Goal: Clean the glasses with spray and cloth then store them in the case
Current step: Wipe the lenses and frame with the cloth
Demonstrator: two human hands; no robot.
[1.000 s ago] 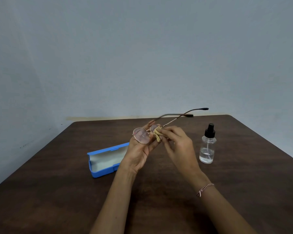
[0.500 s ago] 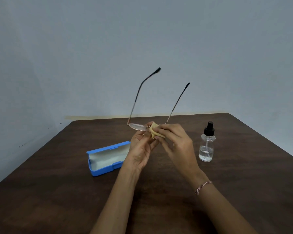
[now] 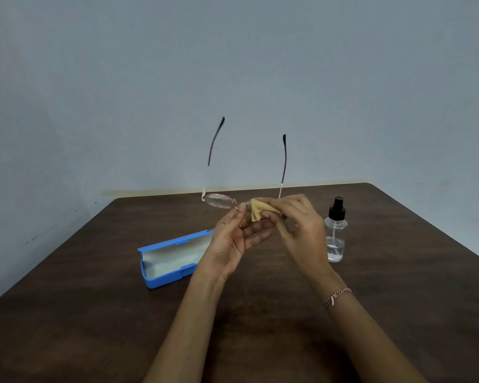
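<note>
Thin metal-framed glasses [image 3: 219,200] are held above the table with both temples pointing up toward the wall. My left hand [image 3: 234,239] pinches the frame near the bridge, palm facing me. A small yellow cloth [image 3: 260,210] is folded over the right lens, and my right hand [image 3: 299,225] pinches it there, hiding that lens. The left lens is bare and lies nearly flat. The open blue case [image 3: 163,280] with a pale lining lies on the table to the left, below my left hand. A clear spray bottle [image 3: 335,236] with a black top stands upright to the right.
The dark brown wooden table [image 3: 94,313] runs back to a grey-blue wall. Its back edge and rounded right corner are in view. A braided bracelet [image 3: 336,295] sits on my right wrist.
The glasses have been tipped so the temples swing from pointing right to standing upright, and the lenses now lie nearly flat. Both hands keep their hold; the cloth stays on the right lens.
</note>
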